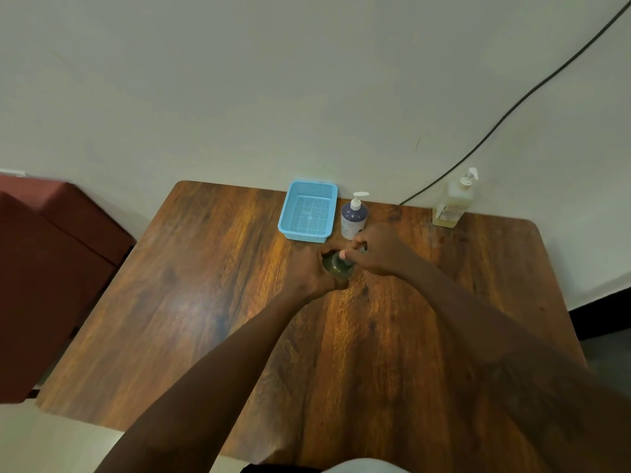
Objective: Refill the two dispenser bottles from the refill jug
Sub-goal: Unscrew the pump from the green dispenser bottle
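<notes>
Dark green dispenser bottle [336, 266] stands upright near the middle of the wooden table [205, 302], held between both hands. The left hand [307, 271] wraps around its left side, fingers curled about the body. The right hand [379, 250] reaches in from the right, its fingertips [348, 256] drawn together in a pinch at the top of the bottle; the part they pinch is too blurred to name. Both forearms stretch across the near half of the table.

Just behind the hands, toward the far edge, a purple pump bottle [353, 218] with a white pump head stands upright. Just beside it on the left, a light blue plastic basket [304, 235] sits against the far edge. Well apart, at the far right corner, a pale yellow pump bottle [452, 203] with a label stands upright.

A black cable [512, 107] runs down the pale wall to the far edge between the two pump bottles. Maroon furniture [51, 268] stands off the table's left edge.
</notes>
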Motion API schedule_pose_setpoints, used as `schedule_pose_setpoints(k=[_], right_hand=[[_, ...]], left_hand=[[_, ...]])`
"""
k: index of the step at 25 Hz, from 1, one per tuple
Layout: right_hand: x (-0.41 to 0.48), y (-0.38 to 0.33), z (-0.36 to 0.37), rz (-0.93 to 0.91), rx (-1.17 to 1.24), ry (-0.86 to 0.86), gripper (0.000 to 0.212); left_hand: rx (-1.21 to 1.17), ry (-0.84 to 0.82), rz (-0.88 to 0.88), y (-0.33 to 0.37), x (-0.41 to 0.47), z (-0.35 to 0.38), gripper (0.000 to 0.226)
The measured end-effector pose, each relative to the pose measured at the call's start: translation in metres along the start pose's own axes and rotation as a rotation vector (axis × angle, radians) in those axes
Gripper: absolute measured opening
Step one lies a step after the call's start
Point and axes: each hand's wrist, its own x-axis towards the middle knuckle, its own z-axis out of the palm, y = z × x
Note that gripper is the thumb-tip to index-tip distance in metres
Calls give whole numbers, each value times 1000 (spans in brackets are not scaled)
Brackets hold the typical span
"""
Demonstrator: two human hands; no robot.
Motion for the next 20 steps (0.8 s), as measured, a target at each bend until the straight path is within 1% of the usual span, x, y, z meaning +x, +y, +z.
schedule_pose_setpoints(k=[1, 3, 4, 5, 7, 8, 9, 11, 12, 14, 16, 18, 20], right_hand=[[0, 1, -2, -60, 13, -67, 19], [-1, 0, -4, -95, 15, -224, 54], [-2, 0, -1, -67, -23, -246, 66], [-2, -2, 3, -23, -58, -227, 67], [-1, -2, 9, 73, -9, -142, 50], [0, -3, 8, 103, 24, -128, 44], [0, -2, 6, 96, 26, -166, 37], [-2, -1, 0, 25, -32, -259, 19], [-4, -2, -3, -24, -60, -258, 14], [-6, -5, -6, -99, -65, -203, 23], [-6, -4, -7, -153, -55, -168, 29], [-6, 0, -9, -185, -83, -136, 32], [-5, 8, -11, -178, -74, -94, 32]], left_hand=[[-3, -6, 4, -2, -1, 0, 65], [-6, 5, 15, -8, -4, 0, 62], [-2, 9, 23, -10, -5, 0, 61], [8, 4, 30, -10, -6, -1, 59], [47, -19, 44, -12, -8, 0, 56], [61, -32, 59, -12, -8, 1, 57], [72, -47, 70, -14, -9, 2, 58], [93, -84, 84, -17, -10, 3, 60], [102, -97, 82, -19, -10, 3, 59], [80, -122, 53, -21, -11, 3, 51], [74, -154, 1, -24, -10, 0, 47], [67, -169, -48, -31, -10, -3, 48], [54, -140, -74, -40, -13, -5, 47]])
